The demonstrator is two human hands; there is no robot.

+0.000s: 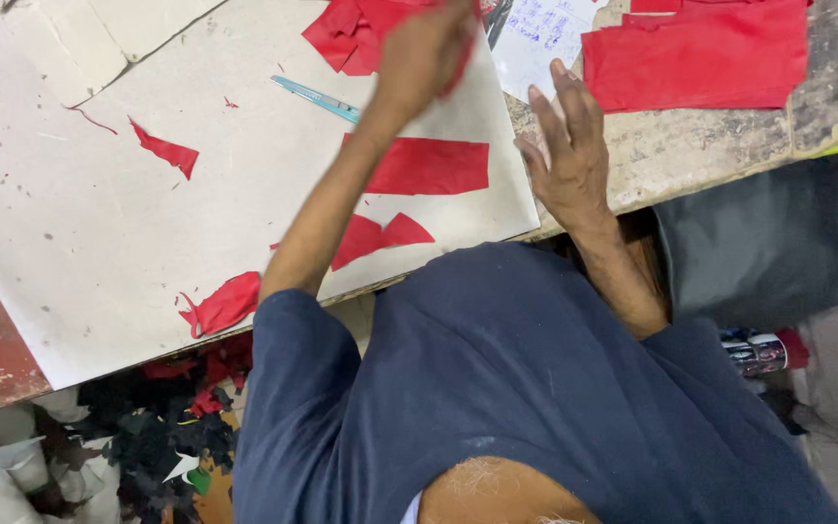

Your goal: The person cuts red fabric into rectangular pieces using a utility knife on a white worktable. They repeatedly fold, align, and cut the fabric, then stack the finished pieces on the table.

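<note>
Left hand point(424, 53): raised over the far edge of the large off-white cardboard sheet point(80, 223), blurred; fingers closed on a bunch of red fabric pieces point(346, 34), which sits at the top of the sheet and partly under the hand. How tight the grip is cannot be told through the blur.

Right hand point(566, 155): flat on the table point(700, 146), palm down, fingers spread and straight, holding nothing. It rests at the cardboard sheet's right corner, fingertips near a white paper with blue handwriting point(540, 39).

Large red fabric panel point(700, 58): lies flat on the table, just right of the right hand.

Red rectangular fabric strip point(429, 165): on the cardboard sheet, between the two forearms.

Smaller red offcuts: one pointed scrap point(169, 152) to the left, one angular piece point(380, 236) near the sheet's front edge, one curled piece point(223, 305) at the front edge.

Pale blue slim tool point(314, 98): lies on the sheet beside the left forearm; kind cannot be told.

Dark and red cloth scraps point(167, 417): heaped on the floor below the table.
</note>
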